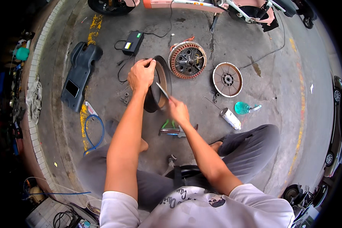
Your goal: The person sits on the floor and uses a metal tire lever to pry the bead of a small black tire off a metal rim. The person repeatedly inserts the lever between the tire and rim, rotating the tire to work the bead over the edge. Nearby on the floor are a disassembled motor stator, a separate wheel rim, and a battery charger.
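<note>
Closest to my camera was a pale printed shirt (201, 209), spread along the near edge of my feed. Across the far side I made out a pink two-wheeler (190, 4), the largest item, then dark trousers (250, 152) on bent legs, reaching out left and right. Far left lay a dark grey plastic cover (78, 78). Between the legs and the two-wheeler, just left of centre, a black ring (152, 100) with a brownish inner face stood tilted on edge, its top rim gripped in the left hand (141, 76). Just beyond it, to the right, I saw a copper-wound stator (180, 62), with a spoked disc (227, 79) farther right. Smaller were a black box (133, 42) at far left, a teal spray bottle (241, 108) and a white can (230, 118) at right. Slimmest was a metal tool (162, 89), held in the closed right hand (178, 112), angled toward the ring's opening; I could not tell whether it touched.
</note>
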A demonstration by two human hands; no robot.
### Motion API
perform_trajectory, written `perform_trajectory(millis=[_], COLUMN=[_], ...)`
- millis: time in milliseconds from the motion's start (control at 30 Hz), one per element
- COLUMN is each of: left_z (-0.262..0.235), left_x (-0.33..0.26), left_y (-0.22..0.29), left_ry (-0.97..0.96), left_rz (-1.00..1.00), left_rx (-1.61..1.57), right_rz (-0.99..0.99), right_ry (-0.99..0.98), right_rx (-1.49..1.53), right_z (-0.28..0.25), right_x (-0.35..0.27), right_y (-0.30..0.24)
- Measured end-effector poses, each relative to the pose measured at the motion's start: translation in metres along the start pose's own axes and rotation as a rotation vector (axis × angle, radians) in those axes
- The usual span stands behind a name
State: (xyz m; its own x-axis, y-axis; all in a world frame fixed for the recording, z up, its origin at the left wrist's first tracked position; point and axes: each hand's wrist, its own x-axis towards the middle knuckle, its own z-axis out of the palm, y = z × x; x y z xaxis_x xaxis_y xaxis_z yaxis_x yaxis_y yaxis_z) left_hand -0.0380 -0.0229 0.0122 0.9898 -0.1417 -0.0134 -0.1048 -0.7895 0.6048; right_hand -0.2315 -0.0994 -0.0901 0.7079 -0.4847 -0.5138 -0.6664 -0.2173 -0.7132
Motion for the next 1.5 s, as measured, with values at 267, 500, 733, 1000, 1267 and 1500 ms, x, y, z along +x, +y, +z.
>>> perform_trajectory(millis=[267,500,733,1000,1267,1500], left_z=[0.000,-0.012,-0.009,0.002,-0.010,-0.015], left_x=[-0.003,0.008,0.006,0.003,0.013,0.014], left_y=[0.004,-0.018,-0.012,0.002,-0.015,-0.031], left_ry=[-0.018,0.023,-0.008,-0.049,-0.023,0.026], left_rz=[-0.001,-0.008,-0.017,-0.023,-0.001,-0.111], left_rx=[-0.037,-0.086,-0.059,-0.046,-0.079,-0.119], right_rz=[-0.016,-0.062,0.027,0.027,0.029,-0.087], right_ry=[0.077,0.033,-0.035,0.028,0.029,0.022], right_rx=[-0.089,-0.105,-0.079,-0.148,-0.155,-0.165], right_z=[-0.002,-0.002,-0.004,-0.006,-0.007,-0.009], right_x=[-0.001,-0.063,-0.022,0.017,-0.034,-0.041], right_y=[-0.009,0.009,-0.010,-0.022,-0.008,0.017])
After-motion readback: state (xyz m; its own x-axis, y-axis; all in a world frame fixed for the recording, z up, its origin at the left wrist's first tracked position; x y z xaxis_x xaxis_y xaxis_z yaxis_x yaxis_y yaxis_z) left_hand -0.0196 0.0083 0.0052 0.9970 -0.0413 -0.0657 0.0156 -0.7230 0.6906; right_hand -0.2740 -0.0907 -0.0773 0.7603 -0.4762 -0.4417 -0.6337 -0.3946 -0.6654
